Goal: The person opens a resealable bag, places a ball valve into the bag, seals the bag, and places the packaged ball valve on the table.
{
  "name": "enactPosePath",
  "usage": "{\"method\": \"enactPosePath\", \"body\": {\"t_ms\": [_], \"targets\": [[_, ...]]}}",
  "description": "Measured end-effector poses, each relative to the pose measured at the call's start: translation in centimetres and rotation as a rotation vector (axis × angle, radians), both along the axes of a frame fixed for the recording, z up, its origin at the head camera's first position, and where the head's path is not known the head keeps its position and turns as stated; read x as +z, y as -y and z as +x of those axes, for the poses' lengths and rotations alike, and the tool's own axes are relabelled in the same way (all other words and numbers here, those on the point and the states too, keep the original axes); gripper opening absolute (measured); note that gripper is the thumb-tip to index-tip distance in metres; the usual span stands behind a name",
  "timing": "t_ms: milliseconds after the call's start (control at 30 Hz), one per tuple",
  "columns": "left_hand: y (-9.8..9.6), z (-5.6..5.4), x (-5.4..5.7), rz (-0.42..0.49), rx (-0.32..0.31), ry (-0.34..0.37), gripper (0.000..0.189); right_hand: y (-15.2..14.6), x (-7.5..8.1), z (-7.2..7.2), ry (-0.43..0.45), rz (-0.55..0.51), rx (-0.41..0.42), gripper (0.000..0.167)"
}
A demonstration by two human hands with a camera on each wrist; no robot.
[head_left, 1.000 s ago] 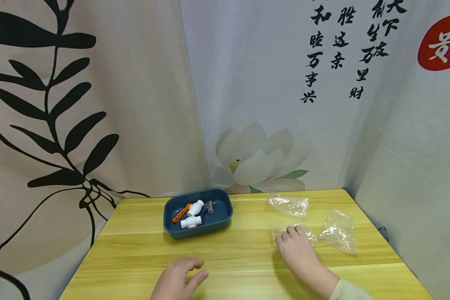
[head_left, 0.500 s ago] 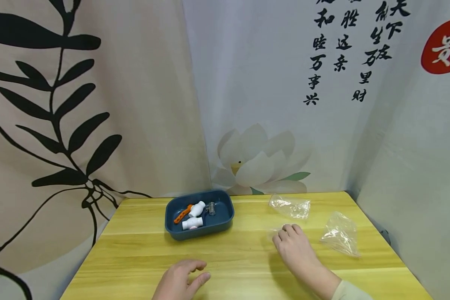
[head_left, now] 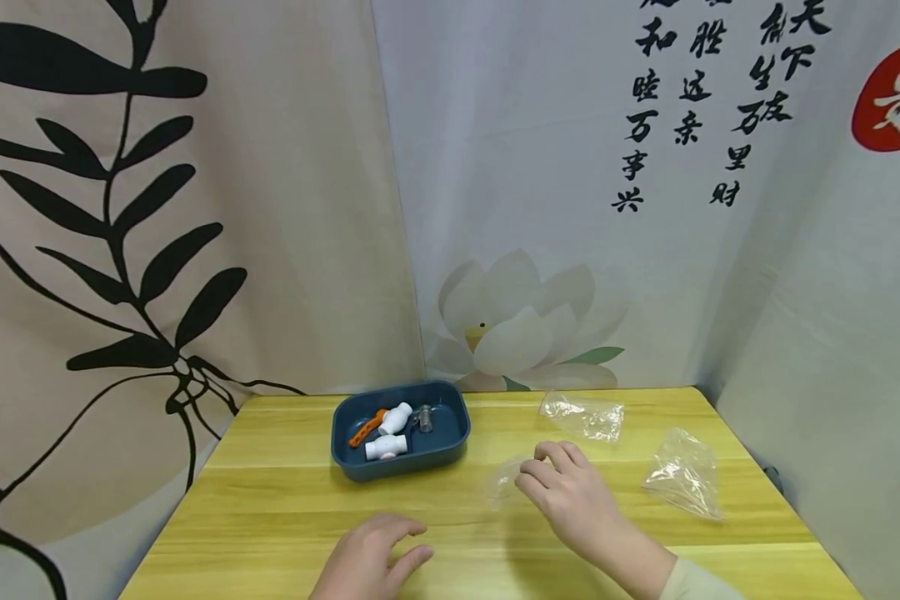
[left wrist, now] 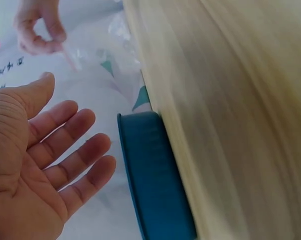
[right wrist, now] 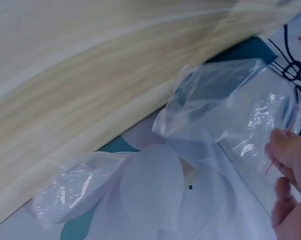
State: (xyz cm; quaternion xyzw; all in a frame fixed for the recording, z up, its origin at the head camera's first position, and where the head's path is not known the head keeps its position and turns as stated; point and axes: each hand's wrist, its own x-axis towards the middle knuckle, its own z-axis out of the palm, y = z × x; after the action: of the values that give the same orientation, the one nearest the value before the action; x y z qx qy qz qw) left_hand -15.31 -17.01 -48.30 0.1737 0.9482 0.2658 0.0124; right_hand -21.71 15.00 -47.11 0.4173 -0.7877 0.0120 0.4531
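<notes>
My right hand (head_left: 572, 500) pinches a clear plastic zip bag (right wrist: 230, 107) between thumb and fingers. The bag's red zip line shows near the fingertips in the right wrist view, and its body hangs out toward the left in the head view. My left hand (head_left: 371, 557) hovers over the near side of the table with fingers loosely spread, palm facing right, holding nothing. In the left wrist view the left hand's fingers (left wrist: 75, 165) are relaxed and apart, beside the blue tray (left wrist: 153, 175).
Against the back edge stands the blue tray (head_left: 442, 457), with two white pieces (head_left: 386, 447), an orange piece (head_left: 367, 428) and a small grey cylinder (head_left: 424, 418). Two more clear bags lie on the table (head_left: 270, 517), one at the back (head_left: 585, 417) and one at right (head_left: 686, 475).
My right hand has lifted the near clear bag off its spot and carried it a little left. The left hand has shifted slightly right, still spread. The other bags stay put.
</notes>
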Motion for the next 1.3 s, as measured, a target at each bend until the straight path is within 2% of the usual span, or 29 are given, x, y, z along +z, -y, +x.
{"method": "enactPosePath", "body": {"t_ms": [133, 200, 267, 300, 400, 467, 567, 633, 700, 767, 867, 1000, 1133, 1300], "targets": [[-0.7, 0.4, 0.4, -0.036, -0.040, -0.096, 0.043, 0.8, 0.9, 0.4, 0.037, -0.015, 0.080, 0.022], [-1.0, 0.5, 0.6, -0.062, -0.079, -0.177, 0.039, 1.0, 1.1, 0.4, 0.063, -0.008, 0.121, 0.018], [-1.4, 0.5, 0.6, -0.088, -0.129, -0.317, 0.033, 1.2, 1.4, 0.5, 0.096, 0.001, 0.160, 0.014], [-1.5, 0.4, 0.6, -0.100, -0.159, -0.410, 0.033, 1.2, 1.5, 0.5, 0.113, 0.004, 0.181, 0.012], [-2.2, 0.1, 0.7, -0.163, -0.253, -0.692, 0.044, 1.3, 2.0, 0.9, 0.170, 0.012, 0.255, 0.010], [-2.7, -0.1, 1.0, -0.203, -0.329, -0.852, 0.049, 1.3, 2.4, 1.2, 0.213, 0.022, 0.302, 0.012], [-3.6, -0.2, 1.8, -0.280, -0.448, -1.013, 0.038, 1.4, 2.9, 1.6, 0.263, 0.041, 0.351, 0.014], [-4.2, -0.3, 2.2, -0.318, -0.504, -1.093, 0.036, 1.5, 3.2, 1.8, 0.276, 0.056, 0.373, 0.014], [-4.6, -0.3, 2.7, -0.345, -0.543, -1.129, 0.040, 1.5, 3.4, 2.1, 0.286, 0.072, 0.388, 0.014], [-5.0, -0.3, 3.1, -0.359, -0.575, -1.134, 0.039, 1.4, 3.5, 2.3, 0.288, 0.094, 0.393, 0.015], [-5.2, -0.2, 3.5, -0.397, -0.614, -1.105, 0.034, 1.3, 3.6, 2.6, 0.287, 0.125, 0.389, 0.018], [-5.3, -0.3, 3.9, -0.454, -0.657, -1.050, 0.018, 1.0, 3.6, 2.8, 0.261, 0.154, 0.372, 0.021], [-5.3, -0.5, 4.0, -0.471, -0.679, -1.001, 0.007, 0.9, 3.6, 2.9, 0.242, 0.164, 0.358, 0.025], [-5.3, -0.6, 3.9, -0.466, -0.674, -1.005, 0.006, 0.9, 3.5, 3.2, 0.222, 0.155, 0.364, 0.023]]}}
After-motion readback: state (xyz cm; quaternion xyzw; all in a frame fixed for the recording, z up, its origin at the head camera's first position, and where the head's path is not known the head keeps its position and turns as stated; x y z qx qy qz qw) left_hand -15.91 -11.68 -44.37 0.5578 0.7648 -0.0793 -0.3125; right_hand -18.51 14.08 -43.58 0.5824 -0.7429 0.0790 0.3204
